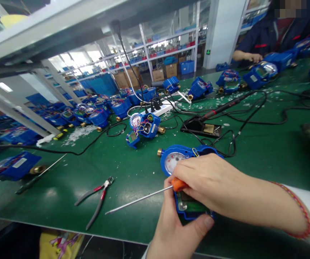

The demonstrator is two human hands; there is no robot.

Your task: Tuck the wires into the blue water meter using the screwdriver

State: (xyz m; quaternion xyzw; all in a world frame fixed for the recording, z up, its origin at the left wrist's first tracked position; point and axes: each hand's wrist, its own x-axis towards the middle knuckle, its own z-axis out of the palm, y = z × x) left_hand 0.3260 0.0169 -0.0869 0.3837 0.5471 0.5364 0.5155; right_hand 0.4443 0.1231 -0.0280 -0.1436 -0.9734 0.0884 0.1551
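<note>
My right hand (211,180) is closed around the orange handle of a screwdriver (141,199), whose long metal shaft points left and down over the table. My left hand (176,223) grips a blue plastic housing (187,216) with a green circuit board inside, thumb on its near edge, fingers along its left side. Just beyond my hands lies a blue water meter (173,162) with a round dial and a brass fitting; my right hand hides part of it. Diagonal cutters (100,198) lie with handles spread to the left.
An opened meter (146,127) with loose wires sits ahead, near a white power strip (160,108). A soldering iron (222,108) rests in its stand, cables around it. Another screwdriver (41,176) lies left. Several meters line the back. A co-worker's hand (252,57) is at the far right.
</note>
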